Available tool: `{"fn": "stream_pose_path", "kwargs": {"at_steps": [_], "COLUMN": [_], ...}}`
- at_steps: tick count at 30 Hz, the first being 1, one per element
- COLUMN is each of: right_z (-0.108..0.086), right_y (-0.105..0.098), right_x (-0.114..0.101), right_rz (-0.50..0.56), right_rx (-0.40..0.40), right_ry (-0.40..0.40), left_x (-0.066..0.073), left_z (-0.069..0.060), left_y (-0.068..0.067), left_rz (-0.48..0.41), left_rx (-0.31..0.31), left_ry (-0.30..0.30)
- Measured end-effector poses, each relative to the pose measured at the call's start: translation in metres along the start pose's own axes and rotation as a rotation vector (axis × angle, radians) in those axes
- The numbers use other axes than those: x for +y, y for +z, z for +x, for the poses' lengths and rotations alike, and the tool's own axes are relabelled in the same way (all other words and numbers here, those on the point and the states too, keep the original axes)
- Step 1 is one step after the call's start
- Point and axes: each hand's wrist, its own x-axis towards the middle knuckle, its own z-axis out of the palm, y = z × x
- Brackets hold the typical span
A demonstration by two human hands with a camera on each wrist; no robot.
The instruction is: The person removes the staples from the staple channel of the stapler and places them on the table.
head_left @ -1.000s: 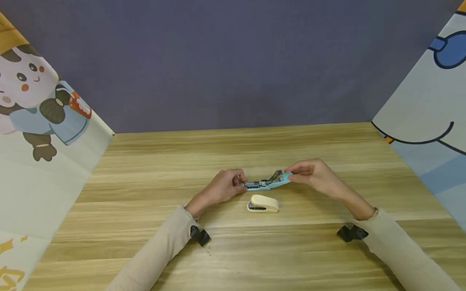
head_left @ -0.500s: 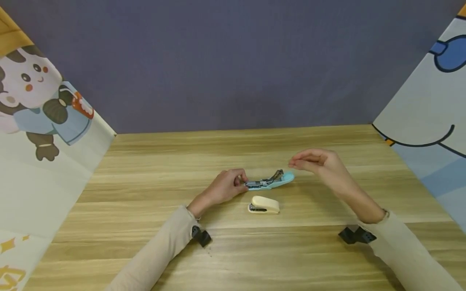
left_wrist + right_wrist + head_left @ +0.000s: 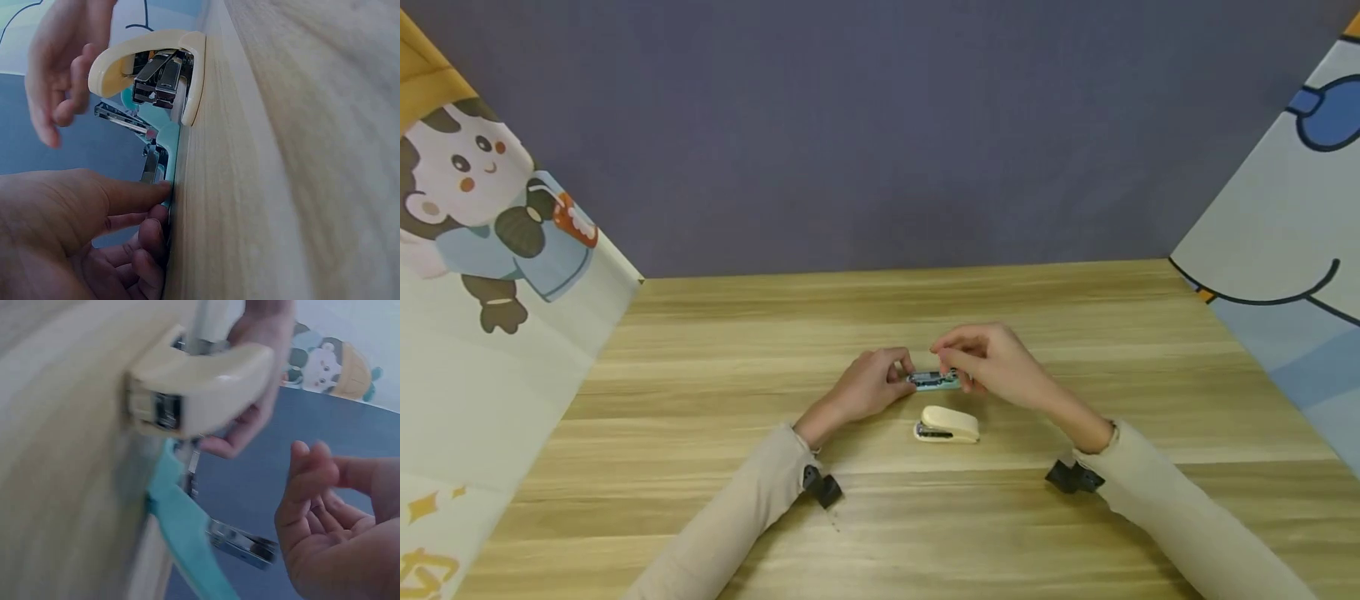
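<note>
A teal stapler (image 3: 934, 381) lies unfolded on the table, its metal parts exposed. At its left end my left hand (image 3: 871, 384) pinches it between thumb and fingers, plain also in the left wrist view. Over the right part hovers my right hand (image 3: 996, 365), hiding that end in the head view. In the right wrist view its thumb and fingertips come together, loosely bent, with no object visible between them. A hinged metal piece (image 3: 244, 544) sticks up from the teal body beside this hand. Nearer the person, a cream stapler (image 3: 947, 425) rests on the table.
The wooden table (image 3: 760, 325) runs back to a dark blue-grey panel (image 3: 880, 142). Side panels with cartoon prints (image 3: 520, 217) flank it. Small black wrist devices (image 3: 822, 487) hang below both sleeves.
My right hand has let go of the teal stapler's right end, lifted, then moved left over its middle. My left hand keeps its grip, and the cream stapler stays put.
</note>
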Motion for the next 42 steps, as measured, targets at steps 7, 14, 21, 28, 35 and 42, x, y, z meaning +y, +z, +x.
{"fn": "stream_pose_path", "kwargs": {"at_steps": [7,14,21,28,35,42], "right_z": [0.003,0.007,0.008,0.005,0.003,0.002], "right_y": [0.018,0.022,0.017,0.014,0.017,0.018], "right_x": [0.017,0.022,0.026,0.027,0.025,0.022], "right_rz": [-0.258,-0.289,-0.056,0.241,0.399,0.411], "right_rx": [-0.039,-0.069,-0.150,-0.180,-0.171,-0.153], "right_ry": [0.017,0.044,0.191,0.315,0.376,0.381], "left_x": [0.002,0.003,0.003,0.003,0.003,0.004], "left_z": [-0.002,-0.003,-0.003,-0.002,-0.003,-0.002], "left_y": [0.000,-0.002,-0.001,-0.001,-0.002,-0.002], "left_rz": [-0.015,-0.023,-0.019,-0.021,-0.023,-0.020], "left_rx": [-0.006,-0.003,-0.011,-0.002,-0.006,-0.005], "left_ry": [0.017,-0.002,-0.005,-0.004,0.000,0.001]}}
